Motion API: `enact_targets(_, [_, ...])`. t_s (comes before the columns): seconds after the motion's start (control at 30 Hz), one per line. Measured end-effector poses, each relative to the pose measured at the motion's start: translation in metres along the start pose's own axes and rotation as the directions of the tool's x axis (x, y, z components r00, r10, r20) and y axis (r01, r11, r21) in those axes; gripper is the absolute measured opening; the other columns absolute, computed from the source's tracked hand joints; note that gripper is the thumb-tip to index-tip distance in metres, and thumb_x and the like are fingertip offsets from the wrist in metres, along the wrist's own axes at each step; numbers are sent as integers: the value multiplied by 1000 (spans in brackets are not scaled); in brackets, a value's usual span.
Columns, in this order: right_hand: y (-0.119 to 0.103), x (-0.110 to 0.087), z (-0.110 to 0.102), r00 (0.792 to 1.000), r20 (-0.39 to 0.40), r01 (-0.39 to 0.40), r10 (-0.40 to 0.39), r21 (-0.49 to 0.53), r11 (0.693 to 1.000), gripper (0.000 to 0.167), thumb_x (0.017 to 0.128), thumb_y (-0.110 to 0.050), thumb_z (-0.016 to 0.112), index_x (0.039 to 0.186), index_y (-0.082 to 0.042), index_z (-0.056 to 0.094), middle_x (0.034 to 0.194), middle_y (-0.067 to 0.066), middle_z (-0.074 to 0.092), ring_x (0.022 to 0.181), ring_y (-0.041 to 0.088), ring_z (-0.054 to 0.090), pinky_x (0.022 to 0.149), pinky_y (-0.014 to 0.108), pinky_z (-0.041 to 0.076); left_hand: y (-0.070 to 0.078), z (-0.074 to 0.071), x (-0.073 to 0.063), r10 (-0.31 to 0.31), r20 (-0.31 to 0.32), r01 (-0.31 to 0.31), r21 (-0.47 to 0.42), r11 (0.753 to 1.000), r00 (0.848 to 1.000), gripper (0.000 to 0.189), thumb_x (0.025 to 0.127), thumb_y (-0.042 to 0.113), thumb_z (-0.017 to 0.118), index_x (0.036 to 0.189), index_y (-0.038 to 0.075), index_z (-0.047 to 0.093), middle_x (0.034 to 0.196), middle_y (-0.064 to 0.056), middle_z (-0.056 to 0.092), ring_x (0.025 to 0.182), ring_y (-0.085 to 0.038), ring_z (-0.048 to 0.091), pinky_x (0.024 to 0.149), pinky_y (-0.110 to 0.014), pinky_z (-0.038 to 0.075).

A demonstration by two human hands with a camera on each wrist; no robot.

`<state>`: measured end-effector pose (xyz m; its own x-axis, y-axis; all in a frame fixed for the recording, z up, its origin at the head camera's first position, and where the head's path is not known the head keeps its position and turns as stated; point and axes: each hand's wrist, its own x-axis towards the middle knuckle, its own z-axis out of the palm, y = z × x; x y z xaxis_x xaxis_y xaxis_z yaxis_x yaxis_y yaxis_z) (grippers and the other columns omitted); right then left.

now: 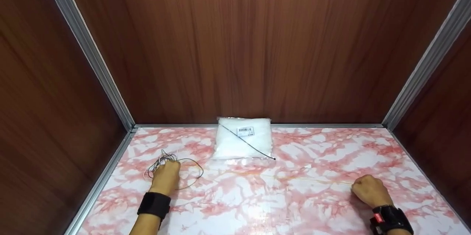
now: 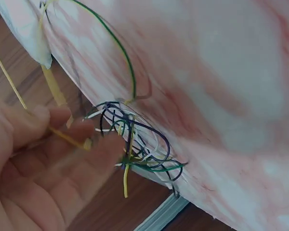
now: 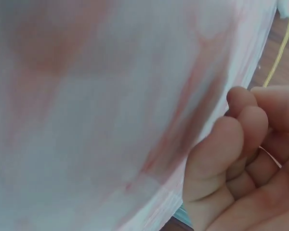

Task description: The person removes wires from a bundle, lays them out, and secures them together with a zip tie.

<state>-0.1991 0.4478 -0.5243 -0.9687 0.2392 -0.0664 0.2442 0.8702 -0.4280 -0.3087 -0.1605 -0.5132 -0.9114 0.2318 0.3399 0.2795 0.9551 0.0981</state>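
A thin yellow wire (image 1: 312, 179) stretches across the table between the two hands. At the left, the left hand (image 1: 167, 176) pinches it between thumb and fingers; a short end of the yellow wire (image 2: 67, 137) pokes out past them in the left wrist view. Beside that hand lies a tangled bundle of wires (image 2: 144, 139) in dark, white, green and yellow, with a green-yellow loop (image 2: 125, 57) reaching out. Over at the right, the right hand (image 1: 372, 190) has its fingers curled and grips the wire's other end. In the right wrist view the wire (image 3: 282, 48) runs into those fingertips.
A clear bag of white material (image 1: 228, 148) with a barcode label (image 1: 245, 131) lies at the back middle. A black cable tie (image 1: 254, 147) lies diagonally across it. Brown wood-grain panels (image 1: 235, 43) with metal edging enclose the pink-and-white marbled table (image 1: 257, 198).
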Motion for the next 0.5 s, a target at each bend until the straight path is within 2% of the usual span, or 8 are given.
enact_targets(0.13, [10,-2,-7,999,14,-32,32,-16,999,18,76,-16,51,67,-12,66,82,10,67,73,26,58,60,38,42,-1,-7,-2,34,17,-34,-5,999,999,15,83,3,67,71,11,68,74,-13,68,63,-33,66,48,-46,48])
enact_targets(0.27, [19,-6,-13,996,28,-85,85,-8,996,16,75,-18,51,67,-12,64,83,11,65,75,28,55,58,36,39,-3,-18,-2,44,63,-38,-95,995,997,27,84,12,72,60,19,62,68,0,63,64,-18,59,52,-39,45])
enact_targets(0.4, [24,-7,-17,994,49,-101,101,4,995,15,75,-19,52,68,-11,63,80,9,64,74,26,54,58,33,37,-7,-23,-5,89,161,-53,-217,975,983,25,78,11,76,60,20,60,68,8,59,68,-11,54,60,-34,43])
enact_targets(0.5, [24,-8,-18,989,96,-112,110,22,993,15,73,-20,52,63,-12,59,67,6,60,63,22,55,54,31,38,-11,-21,-12,92,255,-21,-270,963,963,22,72,9,78,62,20,62,70,8,58,71,-11,52,61,-32,42])
